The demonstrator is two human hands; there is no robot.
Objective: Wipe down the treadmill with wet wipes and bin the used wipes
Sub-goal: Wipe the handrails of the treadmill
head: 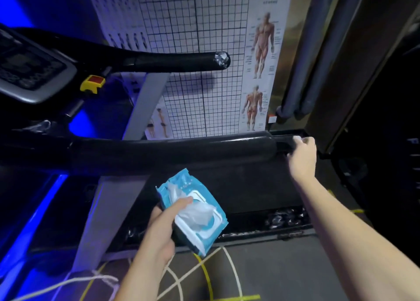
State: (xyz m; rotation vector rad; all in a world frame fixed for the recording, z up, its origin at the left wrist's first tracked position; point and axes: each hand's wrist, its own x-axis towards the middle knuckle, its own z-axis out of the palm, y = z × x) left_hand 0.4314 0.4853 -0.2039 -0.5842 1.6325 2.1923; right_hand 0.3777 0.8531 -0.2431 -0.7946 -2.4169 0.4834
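My left hand [159, 228] grips a blue pack of wet wipes [193, 212], its white lid open and a wipe sticking up out of the slot under my thumb. My right hand [303, 156] is stretched out to the end of the near black treadmill handrail [170, 150], closed on a small white wipe [297, 138] that peeks out above the fingers. The far handrail [163, 61] runs across the upper left, and the grey console [34, 71] sits at the left edge. The dark treadmill deck [238, 191] lies below the near rail.
A grid chart and anatomy posters [261, 73] hang on the wall behind the treadmill. Grey pipes [304, 73] and a dark frame stand at the right. A white cord [68, 282] lies on the patterned floor [261, 266] at lower left. Blue light strips glow at left.
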